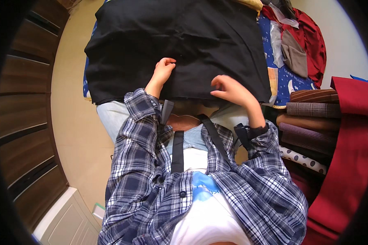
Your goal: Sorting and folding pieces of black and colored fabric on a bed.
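A large black cloth [180,49] is spread out in front of me, with soft creases and its near edge by my knees. Over its middle is my left hand [162,72], thumb and fingers drawn together in a pinch; whatever lies between the tips is too small to make out. To the right, my right hand [233,90] hovers above the near part of the cloth. Its fingers are bent, with a gap between thumb and forefinger, and nothing shows in it.
Beneath the black cloth, a blue patterned cover [292,92] shows at the sides. Red fabric [310,45] and a grey-brown cloth piece [294,53] lie at the far right. Folded fabrics [310,110] are stacked at my right, beside a long red cloth [339,175]. Brown drawers [24,102] line the left.
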The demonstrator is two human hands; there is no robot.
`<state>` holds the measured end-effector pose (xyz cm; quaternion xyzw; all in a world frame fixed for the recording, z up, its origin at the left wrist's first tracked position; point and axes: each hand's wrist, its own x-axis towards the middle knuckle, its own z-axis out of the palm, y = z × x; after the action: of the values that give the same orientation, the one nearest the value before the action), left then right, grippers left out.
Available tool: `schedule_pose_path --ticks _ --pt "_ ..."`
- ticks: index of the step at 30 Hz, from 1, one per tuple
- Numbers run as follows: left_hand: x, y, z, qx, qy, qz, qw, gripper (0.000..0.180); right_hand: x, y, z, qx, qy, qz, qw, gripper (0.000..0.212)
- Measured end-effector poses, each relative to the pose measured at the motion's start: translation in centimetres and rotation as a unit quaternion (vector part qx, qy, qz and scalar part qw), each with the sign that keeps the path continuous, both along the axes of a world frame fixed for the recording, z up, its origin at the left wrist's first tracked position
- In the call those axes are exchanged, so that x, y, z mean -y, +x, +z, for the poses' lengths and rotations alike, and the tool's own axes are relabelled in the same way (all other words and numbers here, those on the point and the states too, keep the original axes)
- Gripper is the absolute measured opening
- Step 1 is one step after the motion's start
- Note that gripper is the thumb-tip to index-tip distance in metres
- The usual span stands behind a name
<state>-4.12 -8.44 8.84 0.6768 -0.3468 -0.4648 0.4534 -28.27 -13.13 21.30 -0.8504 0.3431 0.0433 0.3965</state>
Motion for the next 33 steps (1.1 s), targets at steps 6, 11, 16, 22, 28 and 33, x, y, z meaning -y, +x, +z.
schedule_pose_path --ticks 6,11,16,22,28,33 --pt "-0.6 -0.1 1.2 -0.017 0.018 -0.042 0.999 0.028 -0.9 -3.8 -2.0 -0.084 -0.254 0.047 0.962 0.061" --pt "-4.9 0.4 4.8 0.106 -0.025 -0.205 0.973 0.041 -2.6 -1.9 -2.9 -0.052 -0.245 0.081 0.965 0.06" --pt "-6.0 0.0 5.4 0.198 -0.001 -0.235 0.952 0.051 -2.8 -0.3 -3.7 -0.046 -0.293 0.148 0.944 0.062" --pt "-6.3 -3.3 5.5 0.4 -0.071 -0.219 0.887 0.071 -1.8 -0.2 -3.7 -0.01 -0.236 0.146 0.961 0.056" --pt "-6.3 -4.5 5.7 0.44 -0.145 -0.271 0.844 0.07 -1.1 -1.5 -3.9 0.027 -0.287 0.137 0.948 0.033" --pt "-6.1 -4.8 5.7 0.506 -0.174 -0.207 0.819 0.053 -0.9 -1.4 -2.5 0.079 -0.342 0.065 0.934 0.014"
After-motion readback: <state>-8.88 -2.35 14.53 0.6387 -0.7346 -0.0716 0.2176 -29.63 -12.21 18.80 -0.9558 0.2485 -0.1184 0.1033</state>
